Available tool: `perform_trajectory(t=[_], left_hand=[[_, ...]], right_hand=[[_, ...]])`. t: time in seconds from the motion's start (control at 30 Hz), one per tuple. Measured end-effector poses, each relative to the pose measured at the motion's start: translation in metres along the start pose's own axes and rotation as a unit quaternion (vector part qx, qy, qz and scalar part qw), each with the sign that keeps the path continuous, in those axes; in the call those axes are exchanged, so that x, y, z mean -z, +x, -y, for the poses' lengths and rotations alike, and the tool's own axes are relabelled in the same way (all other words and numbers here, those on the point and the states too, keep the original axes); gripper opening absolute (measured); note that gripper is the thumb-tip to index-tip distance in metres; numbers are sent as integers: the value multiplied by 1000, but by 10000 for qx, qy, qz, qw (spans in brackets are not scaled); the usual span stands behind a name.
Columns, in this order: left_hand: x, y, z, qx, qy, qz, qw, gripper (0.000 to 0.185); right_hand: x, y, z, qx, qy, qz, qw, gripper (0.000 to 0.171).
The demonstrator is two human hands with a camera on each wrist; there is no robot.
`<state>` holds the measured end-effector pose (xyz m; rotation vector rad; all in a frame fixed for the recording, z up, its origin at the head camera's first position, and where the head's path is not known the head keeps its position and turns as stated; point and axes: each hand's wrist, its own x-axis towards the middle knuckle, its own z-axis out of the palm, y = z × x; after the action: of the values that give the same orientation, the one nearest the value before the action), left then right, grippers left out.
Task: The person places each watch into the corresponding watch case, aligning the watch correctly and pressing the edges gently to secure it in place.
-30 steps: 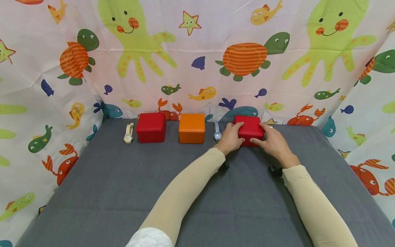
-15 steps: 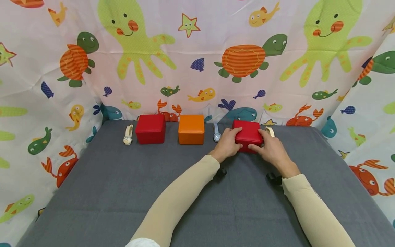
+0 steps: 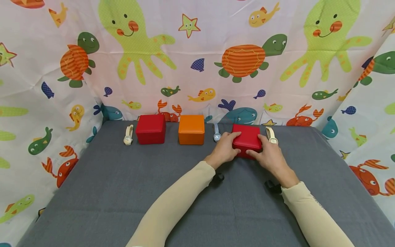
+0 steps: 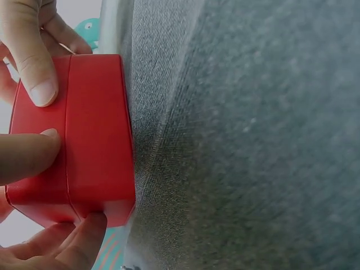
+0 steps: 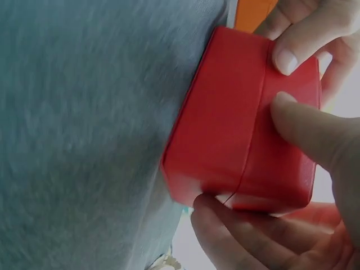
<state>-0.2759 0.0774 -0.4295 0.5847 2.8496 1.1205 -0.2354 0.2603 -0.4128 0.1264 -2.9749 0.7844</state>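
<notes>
A red box (image 3: 247,139) sits on the grey cloth (image 3: 154,178), right of centre near the back. My left hand (image 3: 224,148) grips its left side and my right hand (image 3: 267,155) grips its right side. In the left wrist view the same red box (image 4: 93,163) shows its lid seam, with fingers (image 4: 34,73) curled over it. The right wrist view has the red box (image 5: 236,124) held between thumb and fingers (image 5: 292,50). A beige-strapped watch (image 3: 272,135) lies just right of the box, and a blue-strapped watch (image 3: 216,133) lies just left.
A second red box (image 3: 150,128) and an orange box (image 3: 191,129) stand along the back edge. A cream watch (image 3: 128,134) lies left of them. Cartoon sea-animal fabric (image 3: 197,58) walls the back and both sides.
Both hands have drawn the red box toward me, away from the back wall. The beige-strapped watch to its right has come fully into view.
</notes>
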Motion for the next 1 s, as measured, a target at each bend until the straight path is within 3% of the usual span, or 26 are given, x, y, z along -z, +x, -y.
perform_trajectory(t=[0.23, 0.73, 1.0], left_hand=[[4, -10, 1, 48, -118, 102, 9999, 68], [4, -27, 2, 119, -384, -14, 9992, 69], [5, -27, 6, 228, -1052, -107, 9941, 74]], right_hand=[[-2, -11, 9, -12, 58, -127, 9999, 85], [-5, -26, 17, -29, 75, -207, 9998, 87], [-5, -26, 17, 54, 107, -278, 9995, 83]])
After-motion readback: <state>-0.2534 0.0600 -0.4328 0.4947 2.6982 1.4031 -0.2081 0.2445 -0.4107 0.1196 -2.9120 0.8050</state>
